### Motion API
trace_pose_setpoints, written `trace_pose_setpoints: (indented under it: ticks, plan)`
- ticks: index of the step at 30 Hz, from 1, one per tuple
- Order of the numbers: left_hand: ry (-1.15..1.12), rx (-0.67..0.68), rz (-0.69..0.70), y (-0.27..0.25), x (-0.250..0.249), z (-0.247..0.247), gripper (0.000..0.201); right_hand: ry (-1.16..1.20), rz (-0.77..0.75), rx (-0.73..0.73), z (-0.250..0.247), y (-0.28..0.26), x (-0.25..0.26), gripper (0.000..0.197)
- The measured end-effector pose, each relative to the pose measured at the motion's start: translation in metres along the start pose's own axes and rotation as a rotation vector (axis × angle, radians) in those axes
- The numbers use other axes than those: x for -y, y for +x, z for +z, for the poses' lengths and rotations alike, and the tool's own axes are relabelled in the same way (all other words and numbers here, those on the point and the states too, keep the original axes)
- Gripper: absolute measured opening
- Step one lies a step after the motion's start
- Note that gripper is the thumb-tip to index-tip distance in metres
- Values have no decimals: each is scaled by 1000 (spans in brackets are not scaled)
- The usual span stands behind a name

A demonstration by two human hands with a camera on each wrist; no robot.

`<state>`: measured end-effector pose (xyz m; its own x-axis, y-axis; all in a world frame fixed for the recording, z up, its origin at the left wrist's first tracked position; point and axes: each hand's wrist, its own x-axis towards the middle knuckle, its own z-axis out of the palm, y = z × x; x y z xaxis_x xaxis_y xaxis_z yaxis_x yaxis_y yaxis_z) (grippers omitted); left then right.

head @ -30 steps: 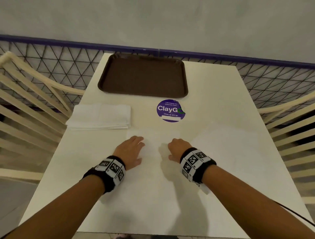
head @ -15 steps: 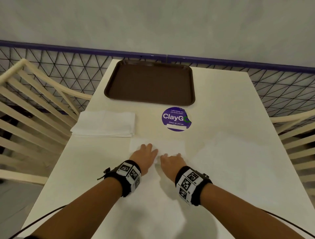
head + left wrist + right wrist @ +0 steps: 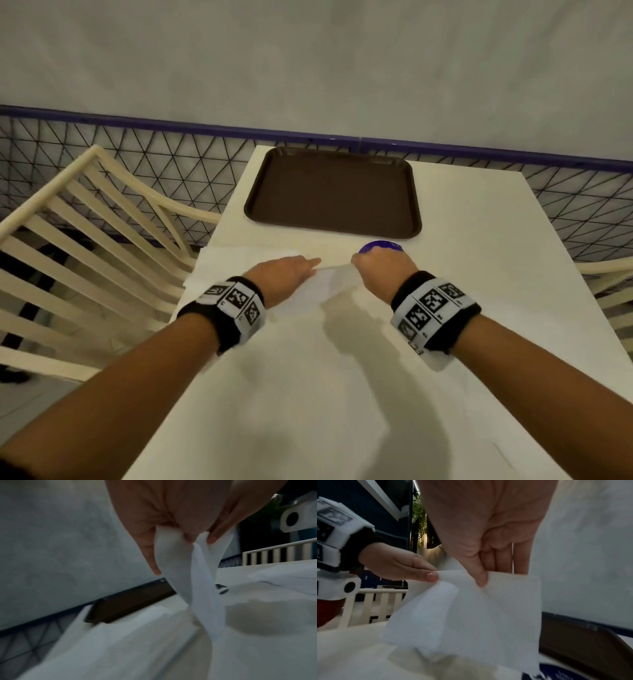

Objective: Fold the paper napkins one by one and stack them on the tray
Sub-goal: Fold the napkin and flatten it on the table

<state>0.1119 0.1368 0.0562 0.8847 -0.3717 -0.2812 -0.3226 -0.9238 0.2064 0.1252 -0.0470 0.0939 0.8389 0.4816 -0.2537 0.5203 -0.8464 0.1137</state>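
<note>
Both hands hold one paper napkin by its upper edge, lifted clear of the bench. The left hand pinches one end of that edge between thumb and fingertips; its grip is clamped on the napkin. The right hand pinches the edge further along, thumb in front and fingers behind the sheet, so its grip is likewise clamped on the napkin. Holding the sheet at two points along one edge lets it hang under its own weight, which keeps the thin paper reasonably flat and allows the edges to be matched for a fold. The lower portion trails toward the bench surface; whether it touches cannot be determined. The napkin hangs in front of the person, on the near side of the brown tray, which lies at the far end of the bench and carries no napkins. A stack of napkins lies on the bench beside the left hand, partly hidden by it. A purple round sticker shows just beyond the right hand. Judged from this arrangement, the first napkin is in hand and nothing has been stacked.
</note>
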Motion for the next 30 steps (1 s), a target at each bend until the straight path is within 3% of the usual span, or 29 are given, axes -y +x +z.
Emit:
trace_pose_setpoints:
  ticks: [5, 9, 11, 15, 19, 21, 25, 30]
  plan:
    - [219, -64, -140, -17, 76, -50, 46, 117, 10, -131, -44, 53, 34, 38]
    - [329, -192, -214, -37, 112, -67, 47, 200, -11, -213, -54, 80, 69, 45]
    - [373, -276, -164, -42, 128, -54, 47, 205, -17, -223, -43, 87, 85, 47]
    - [327, -299, -34, -40, 156, 1, 54, 183, -27, -155, -2, 96, 106, 53]
    - [291, -149, -81, -33, 156, 47, 57, 166, -76, -35, 40, 90, 118, 55]
    - [271, -145, -42, -34, 156, 59, 63, 193, -66, -2, 54, 88, 121, 55]
    - [251, -227, -43, -37, 163, 74, 65, 183, -24, -140, 74, 93, 126, 63]
    - [133, -190, -66, -42, 155, 69, 50, 162, -62, -129, 86, 91, 128, 65]
